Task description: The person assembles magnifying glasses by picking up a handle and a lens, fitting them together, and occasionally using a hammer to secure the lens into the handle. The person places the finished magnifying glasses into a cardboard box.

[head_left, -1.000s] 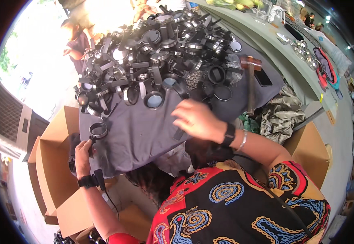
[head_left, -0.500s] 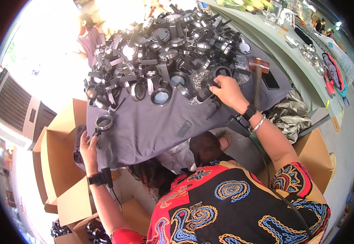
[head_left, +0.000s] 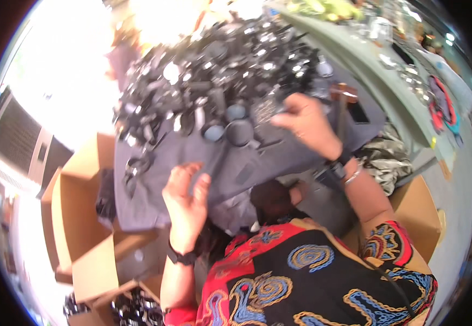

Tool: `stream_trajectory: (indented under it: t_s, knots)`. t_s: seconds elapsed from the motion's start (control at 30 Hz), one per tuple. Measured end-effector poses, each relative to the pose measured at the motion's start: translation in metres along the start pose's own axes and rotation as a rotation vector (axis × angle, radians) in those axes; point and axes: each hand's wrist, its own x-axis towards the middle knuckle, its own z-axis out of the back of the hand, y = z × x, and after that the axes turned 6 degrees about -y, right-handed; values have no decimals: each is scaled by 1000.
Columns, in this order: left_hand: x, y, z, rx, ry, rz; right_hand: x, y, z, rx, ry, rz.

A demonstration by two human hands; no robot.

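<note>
My left hand [head_left: 187, 198] is above the front of the cloth-covered table, with thumb and fingers apart and nothing seen between them. Farther right, my right hand [head_left: 309, 125] is closed in a pinch beside a heap of small metal bits [head_left: 264, 111]. Blur hides what the fingertips hold, if anything. Between the hands, a round dark part with a handle [head_left: 239, 133] lies at the near edge of a big pile of black-and-silver round parts [head_left: 203, 81]. Another ring-shaped part [head_left: 137, 164] rests on the cloth at the left.
A hammer with a wooden head [head_left: 344, 92] and a dark phone [head_left: 358, 113] lie at the table's right. Open cardboard boxes [head_left: 81, 204] stand on the left, one lower box holding more parts [head_left: 135, 309]. A long pale green table [head_left: 366, 70] runs along the right.
My left hand has left the ring-shaped part and moved right, toward the middle. My right hand has shifted slightly up. A round dark part now lies flat left of the metal bits.
</note>
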Motion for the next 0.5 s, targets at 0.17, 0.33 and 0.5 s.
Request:
stream_trajectory:
  t_s: [0.17, 0.33, 0.5]
  knots:
    - [7, -35, -50, 212, 221, -269, -13, 33, -48, 97, 56, 26]
    - [7, -23, -79, 8, 183, -177, -22, 52, -30, 362, 113, -270]
    - [-6, -7, -49, -368, 41, 275, 9, 18, 49, -170, -323, 197]
